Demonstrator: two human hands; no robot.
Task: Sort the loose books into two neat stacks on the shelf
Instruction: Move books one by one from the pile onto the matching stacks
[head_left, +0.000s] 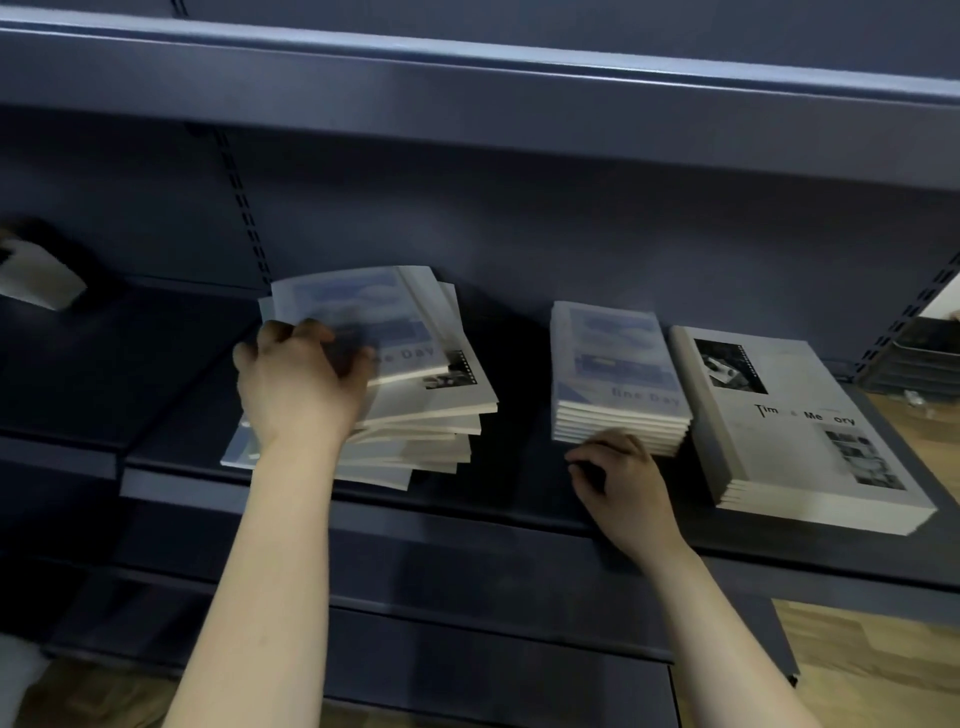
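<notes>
A loose, fanned pile of books (426, 415) lies on the dark shelf (467, 512) at centre left. My left hand (298, 382) grips the top book (358, 322), a blue-covered "Fine Day" copy that is blurred and lifted off the pile. To the right stands a neat stack of "Fine Day" books (618, 369). My right hand (621, 480) rests with curled fingers against that stack's near edge and holds nothing. Beside it on the right is a neat stack of white "Time & Memory" books (795, 426).
An upper shelf (467, 78) overhangs the books. A slotted upright (244, 208) runs down the back panel. A pale object (36, 275) sits far left on the neighbouring shelf. Dark trays (919, 364) stand at the far right, with wooden floor (878, 670) below.
</notes>
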